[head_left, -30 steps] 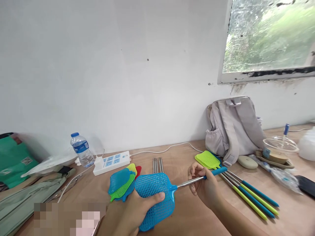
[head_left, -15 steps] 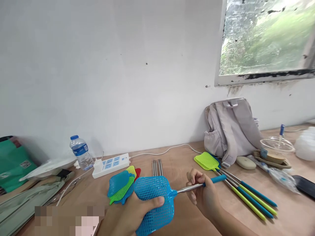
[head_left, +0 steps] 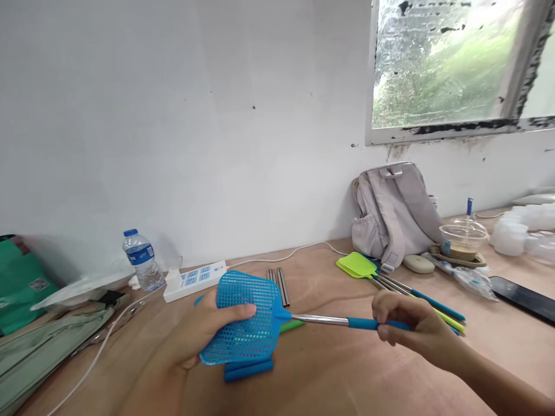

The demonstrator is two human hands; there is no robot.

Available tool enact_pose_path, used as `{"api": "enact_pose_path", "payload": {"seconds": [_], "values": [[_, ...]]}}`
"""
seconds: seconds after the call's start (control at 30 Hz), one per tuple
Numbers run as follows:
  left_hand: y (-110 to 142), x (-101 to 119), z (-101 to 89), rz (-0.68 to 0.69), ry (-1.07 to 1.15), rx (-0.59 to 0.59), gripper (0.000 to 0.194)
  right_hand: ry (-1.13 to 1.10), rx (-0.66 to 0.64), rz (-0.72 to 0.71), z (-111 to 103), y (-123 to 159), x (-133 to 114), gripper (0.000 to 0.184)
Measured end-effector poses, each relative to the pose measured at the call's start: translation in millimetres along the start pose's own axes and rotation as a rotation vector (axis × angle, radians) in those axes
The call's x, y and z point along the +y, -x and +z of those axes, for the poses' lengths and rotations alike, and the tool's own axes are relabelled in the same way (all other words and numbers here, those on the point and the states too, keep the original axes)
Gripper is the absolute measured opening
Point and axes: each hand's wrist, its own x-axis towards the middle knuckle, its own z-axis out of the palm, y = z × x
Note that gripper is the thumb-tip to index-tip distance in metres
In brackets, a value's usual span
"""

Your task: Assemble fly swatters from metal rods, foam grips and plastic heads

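Note:
A blue fly swatter [head_left: 249, 289] lies across both hands, its mesh head to the left and its metal shaft level. My left hand [head_left: 202, 323] is closed on the head, thumb on top of the mesh. At the other end my right hand [head_left: 407, 326] is closed on the blue handle sleeve. Just below the head rest loose blue tubes [head_left: 248, 371]. Something green [head_left: 292, 326] pokes out behind the swatter, mostly hidden. Bare metal rods [head_left: 283, 286] lie behind it. To the right is a group of fly swatters with light green heads [head_left: 356, 264] and blue and green handles.
A white power strip [head_left: 195, 280] and a water bottle [head_left: 144, 260] stand near the wall at left. A grey backpack [head_left: 394, 216], a drink cup [head_left: 463, 240], an oval beige case [head_left: 418, 263] and a black phone [head_left: 522, 297] are on the right. White plastic containers [head_left: 511, 231] sit beyond.
My right hand has slid outward along the handle, and more of the blue sleeve shows on the shaft. The swatter has moved up and left. The view has turned slightly right.

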Motion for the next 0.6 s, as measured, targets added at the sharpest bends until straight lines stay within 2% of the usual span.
{"api": "enact_pose_path", "payload": {"seconds": [0.07,0.13,0.2,0.23,0.27,0.33,0.4,0.43,0.47,0.53,0.6], "values": [[-3,-7,8.2,-0.010,0.102,-0.044,0.036,0.237,-0.035,0.010,-6,20,6,0.018],[-6,-12,14.1,0.046,0.189,-0.159,0.037,0.435,-0.038,-0.040,-14,36,17,0.032],[-7,-14,14.4,0.124,0.149,-0.268,0.044,0.592,0.039,-0.169,-29,43,33,0.036],[-7,-13,12.3,0.165,0.063,-0.268,0.045,0.666,0.091,-0.225,-40,43,43,0.034],[-6,-12,8.8,0.210,-0.061,-0.214,0.045,0.742,0.154,-0.266,-53,42,53,0.031],[-6,-8,-1.0,0.307,-0.398,0.017,0.039,0.857,0.267,-0.328,-82,36,73,0.024],[-7,-5,-13.0,0.356,-0.753,0.283,0.032,0.984,0.376,-0.253,-111,31,92,0.026],[-8,-4,-19.2,0.347,-0.895,0.373,0.030,1.063,0.419,-0.163,-124,30,101,0.027],[-10,-3,-25.4,0.322,-1.000,0.423,0.030,1.132,0.422,-0.054,-135,30,109,0.025],[-14,-3,-37.0,0.273,-1.108,0.437,0.031,1.241,0.334,0.148,-150,34,123,0.017],[-18,-4,-46.3,0.252,-1.165,0.404,0.033,1.282,0.192,0.233,-157,39,131,0.013]]}}
